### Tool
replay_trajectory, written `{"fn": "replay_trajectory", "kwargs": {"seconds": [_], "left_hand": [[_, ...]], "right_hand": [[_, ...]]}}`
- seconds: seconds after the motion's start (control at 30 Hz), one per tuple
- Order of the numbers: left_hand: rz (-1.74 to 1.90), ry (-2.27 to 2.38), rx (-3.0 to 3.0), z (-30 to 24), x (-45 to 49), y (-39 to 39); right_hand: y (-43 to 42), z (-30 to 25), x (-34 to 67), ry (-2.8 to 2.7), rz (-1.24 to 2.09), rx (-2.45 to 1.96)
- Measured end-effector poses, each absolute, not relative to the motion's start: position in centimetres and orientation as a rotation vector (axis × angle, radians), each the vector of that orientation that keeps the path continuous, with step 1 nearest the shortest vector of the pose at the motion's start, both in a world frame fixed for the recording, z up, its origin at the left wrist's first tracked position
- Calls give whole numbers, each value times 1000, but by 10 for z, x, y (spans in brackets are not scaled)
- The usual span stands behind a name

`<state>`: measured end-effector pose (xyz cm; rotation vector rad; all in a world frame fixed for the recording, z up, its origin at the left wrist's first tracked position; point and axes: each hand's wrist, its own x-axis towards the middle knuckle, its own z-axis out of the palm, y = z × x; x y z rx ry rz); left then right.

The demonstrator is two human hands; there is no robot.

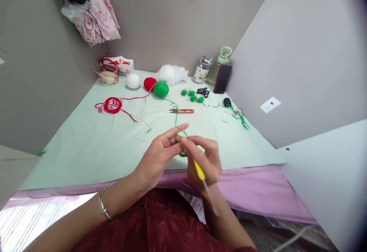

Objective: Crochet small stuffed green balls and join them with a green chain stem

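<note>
My right hand (205, 158) is closed around a crochet hook (199, 170) with a yellow grip and a pale handle end. Its tip meets the green yarn between both hands. My left hand (160, 151) pinches a small green crochet piece (182, 154), mostly hidden by fingers, and green yarn loops over its raised index finger. From there the strand runs up past orange-handled thread snips (183, 111) to a green yarn ball (161, 89).
Behind lie a red yarn ball (149, 84), white yarn ball (133, 81), white stuffing (172, 74) and small green pieces (193, 97). Tangled red yarn (112, 105) is at left. A phone (223, 79) leans on a bottle (212, 74) beside a pen cup (201, 72).
</note>
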<state>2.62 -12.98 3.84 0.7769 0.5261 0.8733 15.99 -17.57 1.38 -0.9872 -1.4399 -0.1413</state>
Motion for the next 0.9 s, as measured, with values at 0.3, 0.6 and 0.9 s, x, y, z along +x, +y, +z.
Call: {"fn": "replay_trajectory", "kwargs": {"seconds": [0.3,0.6,0.9], "left_hand": [[895,496,853,42,21,-126],[949,590,850,43,26,-128],[827,537,750,43,21,-119]], "right_hand": [[-169,27,167,-1205,435,-880],[-175,26,162,-1364,247,-972],[-176,24,171,-1293,124,-996]]}}
